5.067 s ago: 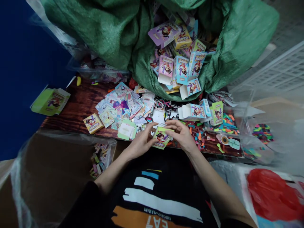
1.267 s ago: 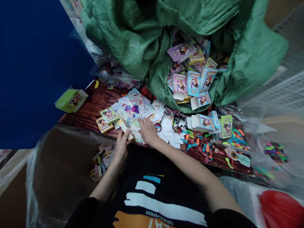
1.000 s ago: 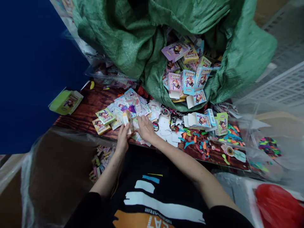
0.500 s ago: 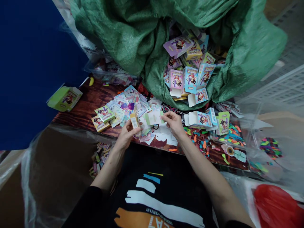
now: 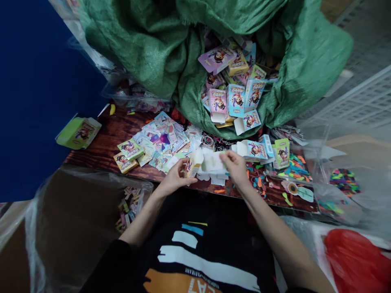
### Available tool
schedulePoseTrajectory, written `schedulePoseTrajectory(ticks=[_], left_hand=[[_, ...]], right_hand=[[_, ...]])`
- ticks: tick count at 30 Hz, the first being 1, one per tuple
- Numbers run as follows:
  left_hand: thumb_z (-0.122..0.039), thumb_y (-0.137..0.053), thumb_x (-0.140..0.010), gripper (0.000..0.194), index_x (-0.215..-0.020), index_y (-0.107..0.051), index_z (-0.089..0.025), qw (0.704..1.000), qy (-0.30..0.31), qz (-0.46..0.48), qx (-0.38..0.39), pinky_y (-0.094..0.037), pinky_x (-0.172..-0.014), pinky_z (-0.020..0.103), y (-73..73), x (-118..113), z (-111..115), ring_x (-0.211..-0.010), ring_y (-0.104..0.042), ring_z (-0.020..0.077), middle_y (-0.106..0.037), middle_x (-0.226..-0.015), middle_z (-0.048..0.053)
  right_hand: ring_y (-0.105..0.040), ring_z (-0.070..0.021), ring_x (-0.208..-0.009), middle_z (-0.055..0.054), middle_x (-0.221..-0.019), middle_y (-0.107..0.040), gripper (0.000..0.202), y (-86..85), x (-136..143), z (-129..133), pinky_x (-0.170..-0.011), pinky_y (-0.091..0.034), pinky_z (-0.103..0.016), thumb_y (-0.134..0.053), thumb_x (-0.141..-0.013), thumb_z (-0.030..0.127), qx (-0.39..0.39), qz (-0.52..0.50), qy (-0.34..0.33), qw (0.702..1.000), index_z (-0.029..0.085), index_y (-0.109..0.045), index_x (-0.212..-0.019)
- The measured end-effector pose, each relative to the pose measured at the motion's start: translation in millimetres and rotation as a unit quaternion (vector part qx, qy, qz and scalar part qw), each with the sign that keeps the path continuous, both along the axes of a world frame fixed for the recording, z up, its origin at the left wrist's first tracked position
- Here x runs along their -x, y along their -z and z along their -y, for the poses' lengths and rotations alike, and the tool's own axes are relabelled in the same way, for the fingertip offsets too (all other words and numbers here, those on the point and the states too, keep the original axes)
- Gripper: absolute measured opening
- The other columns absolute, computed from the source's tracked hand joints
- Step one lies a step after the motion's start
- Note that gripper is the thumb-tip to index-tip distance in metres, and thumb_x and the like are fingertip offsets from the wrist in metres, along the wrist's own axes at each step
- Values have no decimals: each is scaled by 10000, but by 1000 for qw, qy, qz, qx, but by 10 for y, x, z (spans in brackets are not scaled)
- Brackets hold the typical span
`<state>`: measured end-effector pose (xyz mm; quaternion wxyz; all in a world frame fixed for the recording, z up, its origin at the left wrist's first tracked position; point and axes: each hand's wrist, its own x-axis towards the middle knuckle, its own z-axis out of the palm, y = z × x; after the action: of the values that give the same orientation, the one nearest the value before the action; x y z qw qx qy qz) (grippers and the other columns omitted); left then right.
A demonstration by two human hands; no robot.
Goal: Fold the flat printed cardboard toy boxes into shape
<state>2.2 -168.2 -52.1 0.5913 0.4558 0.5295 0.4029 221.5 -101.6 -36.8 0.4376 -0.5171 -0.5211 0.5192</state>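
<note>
My left hand (image 5: 175, 178) grips a small yellow printed carton (image 5: 191, 167), whose white flap stands open towards the right. In my right hand (image 5: 236, 167) a whitish card-like sheet (image 5: 211, 162) is pinched by its right end; its left end is close to the carton's opening, and I cannot tell whether it is inside. Behind my left hand spreads a pile of printed cards (image 5: 161, 140). A green carton (image 5: 130, 149) and a yellow carton (image 5: 124, 162) lie left of that pile. Beyond my right hand lies a blue carton with an open end (image 5: 255, 149).
A green woven sack (image 5: 155, 53) full of cartons (image 5: 236, 99) opens at the back. A larger green box (image 5: 80, 133) stands far left. Small coloured pieces (image 5: 295, 169) lie at the right, near a red plastic bag (image 5: 354, 256). Below left is a lined bin (image 5: 76, 215).
My left hand has turned the yellow carton so its open end faces right. The sheet in my right hand has moved with it and now shows a whiter side. The whole view has shifted slightly.
</note>
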Motion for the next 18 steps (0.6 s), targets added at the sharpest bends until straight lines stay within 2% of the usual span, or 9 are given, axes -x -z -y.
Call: schedulePoseTrajectory(ticks=[3,5,9,12,18], left_hand=[[-301,-837,-621,694,-1231,-529,-185,979,-3,-197,-61,-471,-979,416,-13,-50,-3,-1121,-593,284,-622,-1201,92],[-271,-817,-643,667,-1238,-526,-188,959,9,-267,-93,-463,-996,425,-15,-109,-10,-1142,-586,294,-611,-1216,98],[-272,-784,-693,616,-1245,-522,-202,940,12,-313,-136,-480,-963,419,20,-149,-14,-1133,-594,297,-609,-1200,97],[-296,-787,-698,620,-1248,-515,-204,933,-10,-335,-132,-486,-936,414,56,-32,3,-1100,-603,293,-620,-1174,94],[-372,-816,-694,627,-1215,-526,-179,917,-39,-377,-123,-487,-911,413,61,187,82,-1072,-605,305,-624,-1147,116]], right_hand=[[-300,-99,-541,66,-565,-351,455,-121,-151,2,-506,-264,-241,-681,-792,561,-57,5,84,995,214,-450,-608],[-312,-102,-532,61,-567,-362,441,-172,-173,27,-507,-276,-245,-668,-814,557,-75,16,85,993,217,-462,-622],[-343,-108,-532,52,-586,-382,428,-150,-149,60,-501,-299,-248,-642,-832,562,-66,31,58,996,224,-457,-646],[-367,-111,-520,57,-590,-384,410,-79,-179,31,-465,-326,-237,-656,-806,571,-45,10,75,996,238,-446,-692],[-349,-99,-476,68,-610,-390,413,-44,-186,6,-392,-322,-223,-686,-755,557,25,-33,37,998,249,-415,-708]])
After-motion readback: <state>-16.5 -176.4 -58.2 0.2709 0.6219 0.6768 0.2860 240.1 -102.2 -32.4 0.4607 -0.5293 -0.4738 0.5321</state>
